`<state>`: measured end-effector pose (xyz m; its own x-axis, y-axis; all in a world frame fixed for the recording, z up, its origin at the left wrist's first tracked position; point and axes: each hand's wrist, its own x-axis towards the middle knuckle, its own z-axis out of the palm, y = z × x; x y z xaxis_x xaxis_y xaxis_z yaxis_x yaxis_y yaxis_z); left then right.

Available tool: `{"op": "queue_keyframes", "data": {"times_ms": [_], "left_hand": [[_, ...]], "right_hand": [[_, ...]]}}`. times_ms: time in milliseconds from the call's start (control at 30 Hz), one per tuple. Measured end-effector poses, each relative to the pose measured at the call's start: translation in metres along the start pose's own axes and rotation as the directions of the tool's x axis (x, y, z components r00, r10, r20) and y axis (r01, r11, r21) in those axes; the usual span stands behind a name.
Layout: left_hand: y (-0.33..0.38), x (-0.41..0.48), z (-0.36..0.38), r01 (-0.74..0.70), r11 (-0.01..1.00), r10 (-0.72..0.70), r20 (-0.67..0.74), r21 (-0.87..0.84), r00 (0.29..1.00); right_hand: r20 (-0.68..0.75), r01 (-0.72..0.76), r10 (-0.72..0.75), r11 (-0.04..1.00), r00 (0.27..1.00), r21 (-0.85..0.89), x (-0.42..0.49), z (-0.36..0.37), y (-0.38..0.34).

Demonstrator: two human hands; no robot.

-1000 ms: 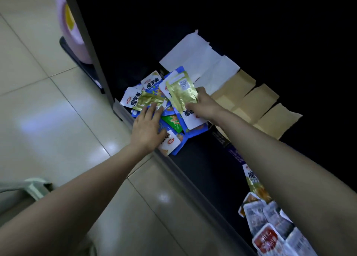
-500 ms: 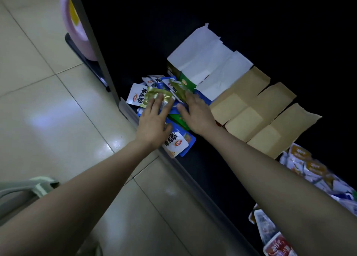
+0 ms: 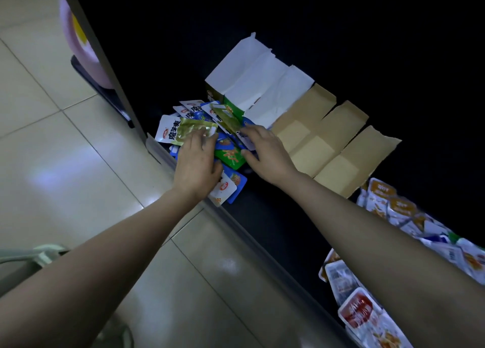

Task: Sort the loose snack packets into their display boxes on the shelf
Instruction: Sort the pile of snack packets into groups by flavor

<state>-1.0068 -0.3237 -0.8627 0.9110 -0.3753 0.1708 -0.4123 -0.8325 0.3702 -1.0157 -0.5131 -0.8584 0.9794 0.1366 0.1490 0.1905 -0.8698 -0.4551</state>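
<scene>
Blue, white and green packets (image 3: 193, 111): lying in a loose heap at the far left end of the dark shelf (image 3: 275, 216), touching the front of the boxes.
Gold packet (image 3: 194, 132): lying on top of the heap at its left side.
Left hand (image 3: 195, 164): resting flat on the heap, fingers straight and slightly apart, tips touching the gold packet, gripping nothing.
Right hand (image 3: 265, 152): pressing on the heap's right side, fingers straight, thumb held out beside a green packet (image 3: 231, 156), pinching nothing.
White-flapped box (image 3: 262, 80): standing open just behind the heap, green on its front.
Brown boxes (image 3: 325, 137): sitting in a row to the right of it, flaps standing open.
Orange-and-white packets (image 3: 385, 198): lying piled to the right of the brown boxes.
Red-and-white packets (image 3: 359, 311): lying at the near right.
Tiled floor (image 3: 65, 164): shining pale on the left.
</scene>
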Motion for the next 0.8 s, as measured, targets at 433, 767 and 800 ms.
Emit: {"op": "queue_keyframes", "data": {"times_ms": [433,767,800], "left_hand": [[0.231,-0.017,0.014,-0.567,0.818,0.571,0.011,-0.093,0.821],[0.397,-0.089,0.077,-0.861,0.508,0.579,0.751,-0.027,0.318],[0.397,-0.096,0.086,-0.845,0.533,0.549,0.775,-0.038,0.312]], "right_hand": [[-0.243,-0.291,0.317,0.947,0.917,0.137,-0.220,-0.137,0.076],[-0.116,-0.839,0.832,0.543,0.543,-0.033,-0.436,-0.156,0.140],[-0.055,-0.865,0.863,0.500,0.502,-0.048,-0.444,-0.149,0.139]]}}
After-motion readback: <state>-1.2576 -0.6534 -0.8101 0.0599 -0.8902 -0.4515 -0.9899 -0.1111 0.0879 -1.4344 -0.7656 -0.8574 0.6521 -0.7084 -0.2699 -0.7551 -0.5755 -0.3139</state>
